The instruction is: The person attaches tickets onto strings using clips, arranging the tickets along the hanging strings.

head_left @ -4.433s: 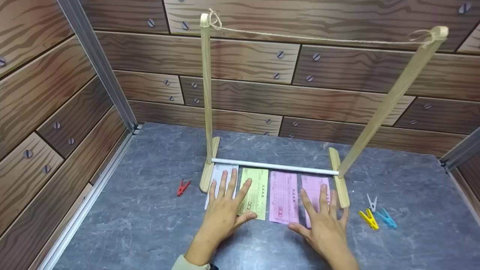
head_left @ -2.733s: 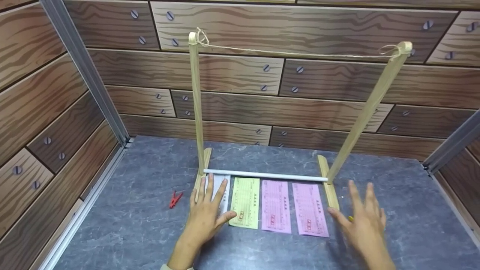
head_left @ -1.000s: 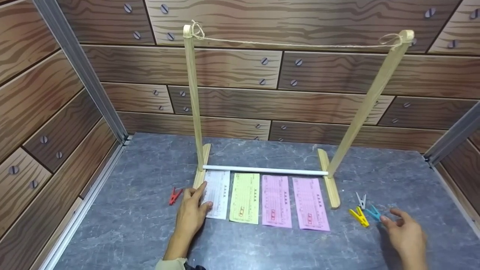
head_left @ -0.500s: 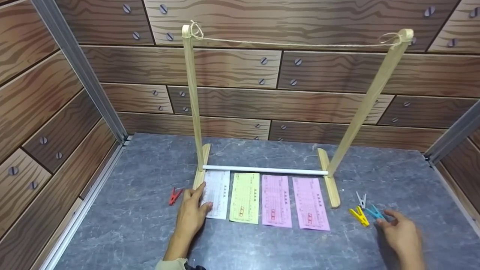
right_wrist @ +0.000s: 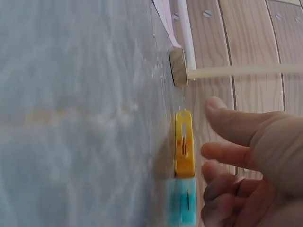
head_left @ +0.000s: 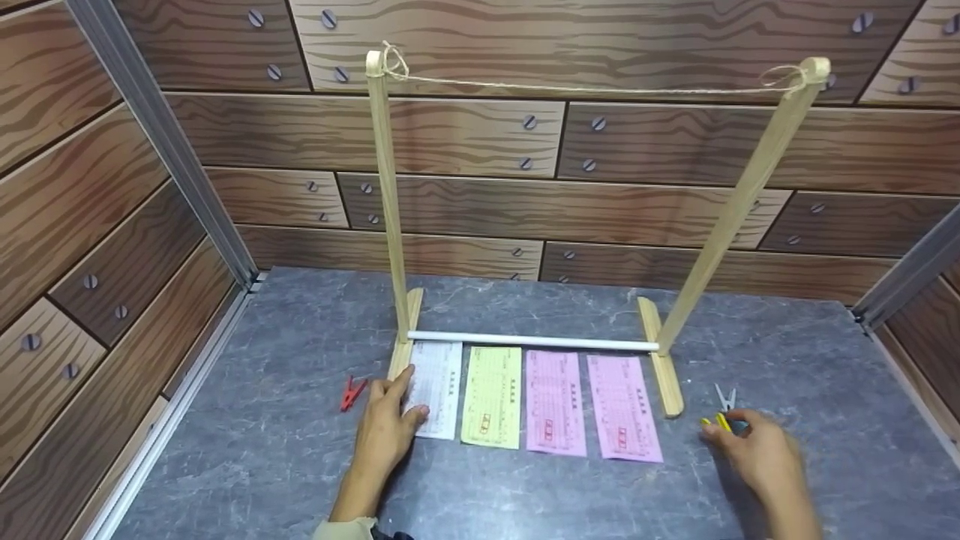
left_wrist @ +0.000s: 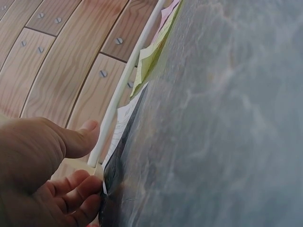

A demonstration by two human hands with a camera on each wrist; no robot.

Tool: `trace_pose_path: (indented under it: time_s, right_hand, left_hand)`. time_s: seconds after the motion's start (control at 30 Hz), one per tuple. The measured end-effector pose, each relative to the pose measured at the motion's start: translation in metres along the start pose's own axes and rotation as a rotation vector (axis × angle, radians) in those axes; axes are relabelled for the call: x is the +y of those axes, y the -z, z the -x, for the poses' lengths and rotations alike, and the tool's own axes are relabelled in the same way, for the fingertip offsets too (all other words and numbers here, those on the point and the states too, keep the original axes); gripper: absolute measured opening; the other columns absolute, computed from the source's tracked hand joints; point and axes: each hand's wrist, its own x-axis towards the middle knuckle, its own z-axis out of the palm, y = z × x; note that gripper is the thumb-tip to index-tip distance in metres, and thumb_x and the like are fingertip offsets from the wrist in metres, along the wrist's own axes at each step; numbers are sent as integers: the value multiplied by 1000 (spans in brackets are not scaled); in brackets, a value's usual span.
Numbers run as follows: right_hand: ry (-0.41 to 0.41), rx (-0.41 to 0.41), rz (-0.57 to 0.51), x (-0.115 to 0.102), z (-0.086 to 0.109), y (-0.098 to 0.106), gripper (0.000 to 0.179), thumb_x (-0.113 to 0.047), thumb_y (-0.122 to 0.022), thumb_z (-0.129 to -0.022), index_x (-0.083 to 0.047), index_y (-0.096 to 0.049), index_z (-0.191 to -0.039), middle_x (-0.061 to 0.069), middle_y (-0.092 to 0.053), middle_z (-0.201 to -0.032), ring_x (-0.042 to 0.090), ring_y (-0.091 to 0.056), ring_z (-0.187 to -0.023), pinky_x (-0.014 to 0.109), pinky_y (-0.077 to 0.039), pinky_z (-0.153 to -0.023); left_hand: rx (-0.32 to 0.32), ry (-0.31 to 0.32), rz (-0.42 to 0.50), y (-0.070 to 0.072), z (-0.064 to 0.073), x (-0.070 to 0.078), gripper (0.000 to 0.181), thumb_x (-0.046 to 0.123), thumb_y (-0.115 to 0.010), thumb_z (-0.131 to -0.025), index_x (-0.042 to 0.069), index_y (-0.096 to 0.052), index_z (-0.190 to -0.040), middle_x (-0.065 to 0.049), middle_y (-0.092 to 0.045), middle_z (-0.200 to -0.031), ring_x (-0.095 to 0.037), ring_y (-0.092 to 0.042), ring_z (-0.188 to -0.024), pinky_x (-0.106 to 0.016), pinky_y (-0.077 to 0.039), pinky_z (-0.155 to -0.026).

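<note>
My left hand point(head_left: 384, 427) rests at the left edge of a white printed slip point(head_left: 441, 386), its fingers loosely bent near the stand's left foot. On the right, my right hand point(head_left: 765, 454) hovers over the clothespins, thumb and fingers spread apart with nothing between them. In the right wrist view, a yellow clothespin point(right_wrist: 184, 146) lies just in front of the fingertips, and a blue clothespin point(right_wrist: 182, 203) is beside it. A grey clothespin point(head_left: 725, 396) shows beyond the hand. The head view has the blue one mostly hidden by the fingers.
A wooden stand has two posts, its left post point(head_left: 390, 210) and right post point(head_left: 739, 217), a white rod point(head_left: 532, 341) low down and a string point(head_left: 585, 89) across the top. Below lie a yellow slip point(head_left: 491, 394) and pink slips point(head_left: 555, 401). A red clothespin point(head_left: 352, 394) lies left.
Both hands lay spread over the slips at first. The right hand moved right to the clothespins, then slid left from the blue one to the yellow one. The left hand drew back to the white slip's edge.
</note>
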Motion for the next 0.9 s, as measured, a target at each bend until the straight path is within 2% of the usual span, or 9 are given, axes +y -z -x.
trace_pose_path:
  time_s: [0.07, 0.17, 0.37, 0.5, 0.67, 0.77, 0.9]
  right_hand:
    - [-11, -34, 19, -1, -2, -1, 59, -38, -76, -90, 10, -61, -121, 33, -64, -109, 54, -59, -101, 62, -45, -81]
    - [-9, -43, 42, -3, -4, -2, 56, -36, -76, -90, 9, -61, -120, 35, -61, -115, 58, -55, -106, 64, -45, -82]
    - [42, -7, 49, -3, -2, -3, 38, -24, -76, -87, 6, -64, -107, 32, -65, -99, 55, -60, -92, 62, -46, -73]
    - [45, -36, 59, -5, -2, -3, 32, -25, -76, -87, 2, -63, -98, 26, -65, -90, 49, -61, -84, 61, -45, -71]
    - [18, -117, 83, -7, -6, -1, 38, -32, -75, -87, 2, -61, -97, 23, -64, -88, 44, -61, -83, 61, -45, -73]
    - [29, -140, 94, -6, -8, -1, 40, -35, -75, -88, 1, -62, -98, 26, -63, -90, 44, -61, -83, 61, -45, -73]
    - [47, -133, 72, -5, -9, 1, 38, -35, -75, -88, 0, -63, -98, 24, -65, -89, 40, -62, -81, 58, -46, -71]
  left_hand:
    - [-4, 10, -1, 0, 0, 1, 64, 5, -82, -81, 6, -59, -141, -11, -52, -107, -25, -54, -85, -45, -49, -75]
    - [-9, 20, -3, -1, 0, 1, 64, 6, -83, -81, 7, -59, -141, -10, -51, -107, -24, -53, -83, -45, -49, -74]
    - [-15, 26, -15, -1, 0, 2, 66, 7, -84, -80, 4, -57, -141, -13, -52, -108, -28, -57, -86, -49, -50, -77]
    - [-17, 52, -23, 0, 1, 4, 69, 4, -84, -79, 3, -55, -142, -16, -52, -106, -33, -59, -85, -52, -50, -76]
    - [-2, 54, -68, 0, 3, 6, 72, 5, -86, -77, -1, -53, -141, -22, -53, -103, -40, -60, -85, -55, -50, -74]
    - [5, 51, -125, -1, 6, 8, 75, 9, -87, -76, -3, -51, -140, -24, -53, -102, -43, -59, -86, -56, -50, -73]
    - [7, 55, -179, -1, 8, 12, 75, 9, -88, -75, -5, -52, -139, -26, -54, -102, -44, -58, -88, -57, -50, -72]
